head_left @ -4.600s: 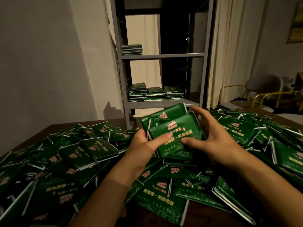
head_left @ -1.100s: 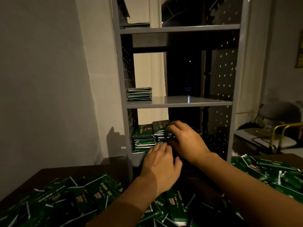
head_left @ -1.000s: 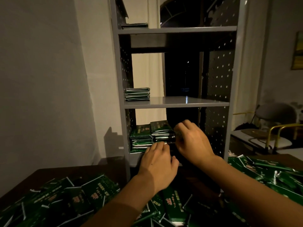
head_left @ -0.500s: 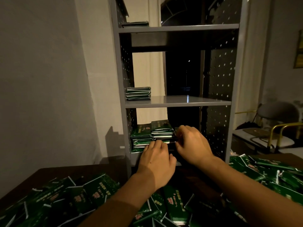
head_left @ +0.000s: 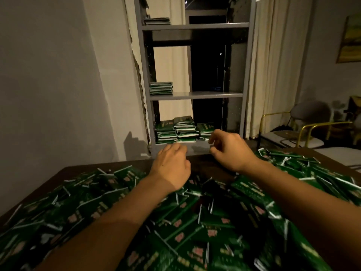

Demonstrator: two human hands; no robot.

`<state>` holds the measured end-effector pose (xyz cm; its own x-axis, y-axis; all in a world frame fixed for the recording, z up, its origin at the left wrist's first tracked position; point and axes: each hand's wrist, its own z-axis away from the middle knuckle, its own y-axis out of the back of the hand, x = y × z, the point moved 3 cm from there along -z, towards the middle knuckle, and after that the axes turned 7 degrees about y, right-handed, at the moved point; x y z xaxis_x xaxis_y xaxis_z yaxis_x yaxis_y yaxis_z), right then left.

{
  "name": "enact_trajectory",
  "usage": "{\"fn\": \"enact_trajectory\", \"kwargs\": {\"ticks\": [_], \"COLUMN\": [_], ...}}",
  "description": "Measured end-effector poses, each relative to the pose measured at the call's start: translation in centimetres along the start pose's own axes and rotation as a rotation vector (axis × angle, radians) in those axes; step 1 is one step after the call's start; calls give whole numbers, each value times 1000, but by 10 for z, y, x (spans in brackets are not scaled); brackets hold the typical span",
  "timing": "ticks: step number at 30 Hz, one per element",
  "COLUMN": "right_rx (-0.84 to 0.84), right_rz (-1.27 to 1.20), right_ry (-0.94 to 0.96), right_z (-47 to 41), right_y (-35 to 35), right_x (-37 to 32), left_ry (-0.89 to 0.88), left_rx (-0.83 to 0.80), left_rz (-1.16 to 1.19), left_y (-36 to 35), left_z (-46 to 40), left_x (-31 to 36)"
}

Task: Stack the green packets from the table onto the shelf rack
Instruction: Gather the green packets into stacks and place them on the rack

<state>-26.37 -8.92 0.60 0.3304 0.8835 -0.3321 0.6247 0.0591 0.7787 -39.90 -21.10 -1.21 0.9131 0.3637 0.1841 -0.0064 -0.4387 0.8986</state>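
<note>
Cream curtain [head_left: 273, 65] seen right of centre; grey chair with gold frame [head_left: 304, 124] at right; framed picture [head_left: 349, 38] upper right.

dark green packets [head_left: 195, 227] with pink print, grey shelf rack [head_left: 195, 95], cream curtains [head_left: 273, 65].

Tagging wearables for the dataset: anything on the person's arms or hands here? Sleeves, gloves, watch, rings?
Nothing worn that shows. Both forearms are bare up to the frame edge, with no sleeve cuff in view. The left hand and right hand have no gloves, and no watch, band or ring is visible. The light is dim, so small items could be missed.
</note>
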Motion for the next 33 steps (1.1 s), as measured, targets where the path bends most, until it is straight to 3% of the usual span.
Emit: {"fn": "enact_trajectory", "kwargs": {"ticks": [11,24,28,33], "right_rx": [-315,-462,-475,-294], "right_rz": [-80,220,200,343], "right_ry": [9,24,8,106], "right_z": [89,73,66,66], "right_y": [-27,-109,-123,-119], "right_x": [-41,-57,-56,-54], "left_ry": [60,334,341,299], "left_rx": [39,4,14,78], "left_rz": [91,91,137,196], "left_y": [4,-34,-47,-47], "left_z": [107,100,100,97], "left_x": [-16,-61,-70,-77]}}
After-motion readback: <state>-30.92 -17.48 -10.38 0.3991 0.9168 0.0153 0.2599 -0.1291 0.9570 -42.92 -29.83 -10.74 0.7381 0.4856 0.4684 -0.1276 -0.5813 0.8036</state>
